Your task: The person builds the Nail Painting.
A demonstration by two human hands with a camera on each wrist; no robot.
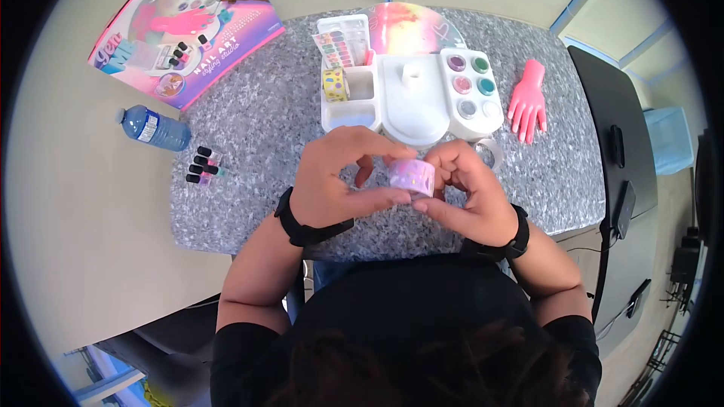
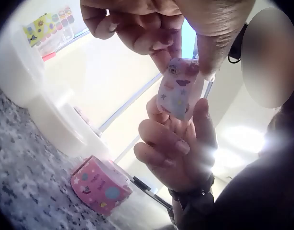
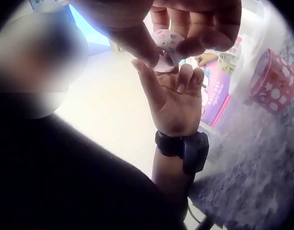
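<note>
A small roll of lilac sticker tape (image 1: pixel 411 175) is held up between both hands, over the table's near side. My left hand (image 1: pixel 332 177) pinches its left side with thumb and forefinger. On the other side, my right hand (image 1: pixel 471 188) has its thumb and fingertips at the roll's edge. The left wrist view shows little printed shapes on the tape (image 2: pixel 178 91), with the right hand (image 2: pixel 175 148) below it. A second, pink patterned roll (image 2: pixel 99 187) stands on the table close to the right hand.
Behind the hands is a white organizer (image 1: pixel 415 117) with glitter pots (image 1: pixel 461 84) and a yellow roll (image 1: pixel 335 85). A pink model hand (image 1: pixel 529 102) lies to its right. Nail polish bottles (image 1: pixel 204 166), a water bottle (image 1: pixel 154 127) and the kit box (image 1: pixel 188 26) are at left.
</note>
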